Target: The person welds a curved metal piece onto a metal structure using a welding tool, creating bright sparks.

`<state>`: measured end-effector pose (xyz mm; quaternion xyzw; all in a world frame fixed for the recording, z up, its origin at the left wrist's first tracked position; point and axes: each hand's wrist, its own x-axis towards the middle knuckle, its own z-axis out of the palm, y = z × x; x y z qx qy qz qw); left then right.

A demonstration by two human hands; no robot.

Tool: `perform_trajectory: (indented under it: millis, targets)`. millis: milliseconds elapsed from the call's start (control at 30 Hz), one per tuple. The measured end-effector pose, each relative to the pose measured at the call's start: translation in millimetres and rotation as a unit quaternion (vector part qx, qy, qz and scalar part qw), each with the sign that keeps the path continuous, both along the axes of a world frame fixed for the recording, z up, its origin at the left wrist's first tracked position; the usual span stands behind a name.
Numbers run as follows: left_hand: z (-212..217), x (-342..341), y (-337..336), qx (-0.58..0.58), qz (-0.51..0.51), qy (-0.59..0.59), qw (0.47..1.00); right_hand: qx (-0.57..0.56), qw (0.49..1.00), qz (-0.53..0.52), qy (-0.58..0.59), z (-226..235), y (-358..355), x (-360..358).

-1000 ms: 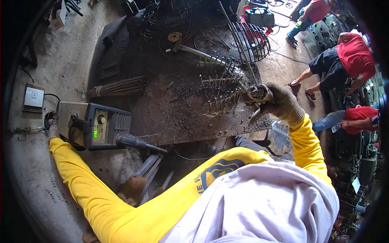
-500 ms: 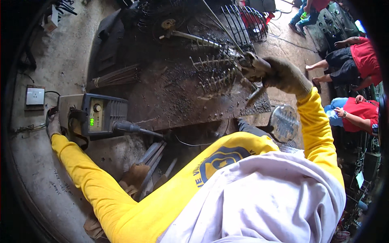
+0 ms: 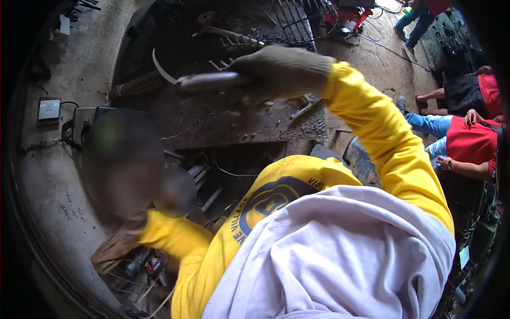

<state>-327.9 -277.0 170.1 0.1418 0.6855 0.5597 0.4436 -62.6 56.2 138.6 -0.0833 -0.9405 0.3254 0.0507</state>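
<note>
Right hand: I see my gloved right hand (image 3: pixel 281 72) raised over the bench, fingers wrapped tight around a dark handle (image 3: pixel 210 82) that points to the left of the picture.
Tool: a thin curved wire or blade (image 3: pixel 159 66) sticks out of the handle's far end; I cannot tell what kind of tool it is.
Left hand: my left hand (image 3: pixel 133 170) sits low on the left, under a heavy blur, so I cannot tell whether it grips anything or lies slack.
Bench: the dark steel bench (image 3: pixel 223 125) lies below the right hand, strewn with scrap and grit.
Grille: a barred metal grille (image 3: pixel 292 18) lies at the bench's far end, beyond the hand.
Rods: a bundle of thin rods (image 3: pixel 135 85) lies at the bench's left edge.
Containers: I make out no box, bin or tray with anything in it; the loose bits lie straight on the bench.
Socket: a pale wall socket (image 3: pixel 49 109) sits on the grey wall, with cables running off it.
Others: people in red tops (image 3: pixel 470 143) sit on the floor at right, well apart from me.
Change: half a second ago the right hand was at the spiked metal piece on the bench's right side; now it is lifted, nearer the camera and further left, with the handle in plain view. The green-lit welder box that showed by the left hand then is now under the blur.
</note>
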Motion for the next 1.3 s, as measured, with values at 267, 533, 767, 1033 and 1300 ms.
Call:
perform_trajectory:
  millis: [267,533,767,1033,1300]
  targets:
    - [-126.1,243.7,126.1,0.061,-0.232,0.352,0.905,-0.09,0.993,0.052,-0.052,-20.7,5.9,-14.5]
    - [-120.1,279.9,166.6,0.009,-0.181,0.639,0.747,-0.053,0.987,0.15,-0.028,-53.3,-3.4,-6.9]
    - [-163.6,271.0,184.2,0.027,-0.026,0.621,0.783,-0.127,0.988,0.085,-0.015,-55.2,2.7,-5.7]
    - [-161.3,272.6,191.7,0.077,0.119,0.365,0.92,0.01,0.995,0.044,0.087,-100.9,56.3,115.0]
    - [-157.9,260.5,193.2,0.188,0.34,-0.205,0.898,0.082,0.984,0.0,0.159,-174.3,85.3,143.5]
